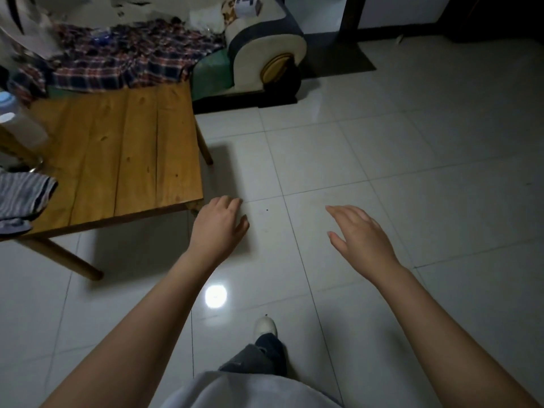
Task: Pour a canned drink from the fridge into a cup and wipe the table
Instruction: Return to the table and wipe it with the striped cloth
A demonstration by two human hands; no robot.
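Note:
A low wooden table point(123, 154) stands at the left. A striped cloth point(23, 198) lies on its near left edge. A translucent plastic container point(17, 122) with a pale blue lid stands at its far left. My left hand point(219, 225) hangs over the floor just past the table's near right corner, fingers loosely curled, holding nothing. My right hand point(359, 234) is stretched out over the tiles with straight fingers, also holding nothing. No can, cup or fridge is in view.
A sofa point(265, 51) draped with a plaid cloth point(117, 60) stands behind the table. White floor tiles point(412, 160) spread out to the right. A dark doorway point(350, 13) shows at the top. My own foot point(265, 328) is on the floor below.

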